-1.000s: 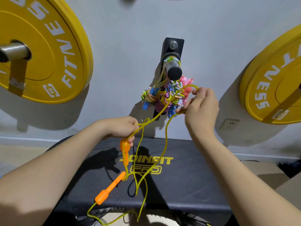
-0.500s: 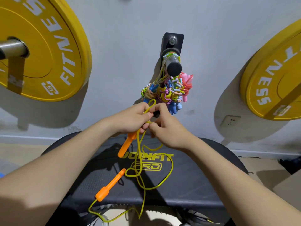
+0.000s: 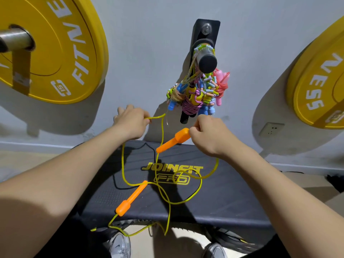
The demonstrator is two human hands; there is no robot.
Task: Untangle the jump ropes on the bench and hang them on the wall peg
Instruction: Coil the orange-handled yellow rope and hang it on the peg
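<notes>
The yellow jump rope (image 3: 162,131) is not yet untangled: its cord crosses itself in loops over the middle of the bench (image 3: 242,198) and spills past the front edge. The right hand (image 3: 206,135) grips one orange handle (image 3: 178,139) above the back edge, and the left hand (image 3: 130,121) pinches the cord. The other handle (image 3: 131,198) lies near the front edge. A bundle of ropes (image 3: 195,94) already hangs on the wall peg (image 3: 206,61), so this rope looks like the last.

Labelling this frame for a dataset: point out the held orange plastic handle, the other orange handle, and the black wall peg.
Held orange plastic handle (image 3: 172,142): head view, mid-shaft.
Other orange handle (image 3: 131,197): head view, mid-shaft.
Black wall peg (image 3: 207,62): head view, end cap.
</notes>
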